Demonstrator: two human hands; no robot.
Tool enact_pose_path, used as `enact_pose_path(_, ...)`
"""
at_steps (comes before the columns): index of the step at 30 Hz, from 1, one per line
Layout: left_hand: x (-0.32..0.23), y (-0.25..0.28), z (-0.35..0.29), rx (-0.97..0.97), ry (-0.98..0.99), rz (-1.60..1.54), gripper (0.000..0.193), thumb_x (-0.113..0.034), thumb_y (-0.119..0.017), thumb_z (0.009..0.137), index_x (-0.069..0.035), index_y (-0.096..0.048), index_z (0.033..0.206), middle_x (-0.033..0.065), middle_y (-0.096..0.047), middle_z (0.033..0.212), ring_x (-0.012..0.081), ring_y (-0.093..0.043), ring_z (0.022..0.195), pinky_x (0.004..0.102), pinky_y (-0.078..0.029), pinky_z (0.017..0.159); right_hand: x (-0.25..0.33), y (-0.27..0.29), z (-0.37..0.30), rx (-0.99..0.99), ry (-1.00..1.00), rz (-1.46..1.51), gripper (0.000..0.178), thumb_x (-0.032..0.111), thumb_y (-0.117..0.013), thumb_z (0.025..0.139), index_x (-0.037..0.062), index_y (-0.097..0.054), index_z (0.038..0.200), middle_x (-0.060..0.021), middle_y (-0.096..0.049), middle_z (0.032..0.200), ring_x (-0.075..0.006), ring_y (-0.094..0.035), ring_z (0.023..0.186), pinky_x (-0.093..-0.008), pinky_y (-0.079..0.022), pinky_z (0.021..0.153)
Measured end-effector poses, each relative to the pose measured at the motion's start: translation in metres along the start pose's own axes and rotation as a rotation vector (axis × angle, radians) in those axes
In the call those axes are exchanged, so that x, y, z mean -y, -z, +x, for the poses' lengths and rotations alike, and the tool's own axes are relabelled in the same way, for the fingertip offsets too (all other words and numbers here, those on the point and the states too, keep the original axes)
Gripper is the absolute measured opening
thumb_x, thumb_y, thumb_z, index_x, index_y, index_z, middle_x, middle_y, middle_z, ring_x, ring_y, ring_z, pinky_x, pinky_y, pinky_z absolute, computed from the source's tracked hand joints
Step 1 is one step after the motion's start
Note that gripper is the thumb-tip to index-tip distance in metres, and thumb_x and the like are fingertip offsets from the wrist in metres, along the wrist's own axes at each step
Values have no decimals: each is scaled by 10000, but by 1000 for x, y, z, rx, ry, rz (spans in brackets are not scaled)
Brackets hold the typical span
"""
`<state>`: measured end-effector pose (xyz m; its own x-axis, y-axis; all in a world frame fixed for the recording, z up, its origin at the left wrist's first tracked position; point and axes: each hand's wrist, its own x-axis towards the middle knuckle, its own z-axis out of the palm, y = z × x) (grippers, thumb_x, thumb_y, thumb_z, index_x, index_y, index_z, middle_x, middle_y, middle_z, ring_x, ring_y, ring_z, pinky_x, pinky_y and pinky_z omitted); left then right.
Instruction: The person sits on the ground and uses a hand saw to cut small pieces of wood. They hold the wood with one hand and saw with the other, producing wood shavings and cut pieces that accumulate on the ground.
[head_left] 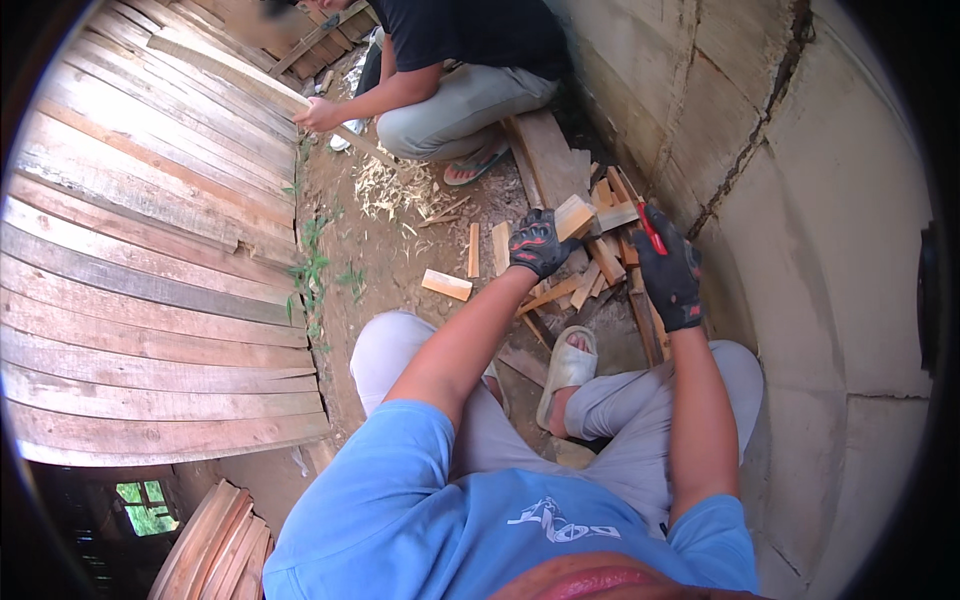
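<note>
My left hand [540, 244], in a black glove with red marks, is closed on a short pale wood block [573, 217] above a heap of split wood pieces [606, 262]. To its right, my right hand [670, 268], also gloved in black, is wrapped round a red-handled tool [652, 232]. The tool's working end is hard to make out against the wood. Beside my left hand a few loose pieces lie on the dirt, among them a short wood offcut [446, 285] and a thin upright-looking strip [473, 250].
A co-worker [470, 70] squats ahead, one hand on a long wooden pole [230, 68]. Wood shavings [393, 188] lie by that person's feet. A plank wall [150, 270] stands left, a cracked concrete wall [800, 220] close on my right. Stacked boards [215, 545] are at lower left.
</note>
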<state>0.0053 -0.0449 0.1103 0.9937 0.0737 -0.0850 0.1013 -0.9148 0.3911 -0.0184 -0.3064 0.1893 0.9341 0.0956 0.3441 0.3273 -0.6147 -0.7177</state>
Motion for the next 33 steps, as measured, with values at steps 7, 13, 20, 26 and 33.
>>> enact_pose_path(7,12,-22,14,57,67,-43,864,-601,-809,838,-51,-594,1468,243,-601,1445,430,-595,1339,520,-482,1143,-12,-4,-4,26,-115,100,421,276,-705,1007,95,-711,1388,-206,-749,1298,-378,-714,1210,-457,-537,1041)
enact_pose_path(13,15,-38,22,-76,-10,-102,839,-586,-814,853,-21,-587,1430,269,-606,1423,456,-595,1319,531,-480,1131,1,1,5,0,-144,87,424,293,-746,989,69,-734,1349,-198,-764,1272,-360,-729,1194,-434,-545,1035)
enact_pose_path(20,13,-60,20,-23,12,-57,882,-649,-727,923,-46,-513,1530,276,-564,1480,461,-555,1369,544,-445,1157,-10,-3,4,-27,-102,102,411,275,-752,984,75,-734,1343,-178,-761,1281,-334,-730,1188,-425,-546,1024)
enact_pose_path(26,35,-69,22,51,52,-85,970,-652,-756,891,-79,-432,1603,263,-516,1554,436,-535,1422,547,-434,1173,2,-5,3,29,-57,253,437,260,-729,1001,101,-696,1407,-202,-735,1278,-357,-721,1165,-442,-542,1008)
enact_pose_path(33,24,-66,17,-27,97,-90,999,-626,-839,801,-42,-490,1533,254,-623,1420,438,-607,1330,538,-473,1127,7,-14,-7,217,-59,271,542,304,-720,1033,91,-607,1519,-198,-714,1340,-360,-690,1236,-444,-524,1049)
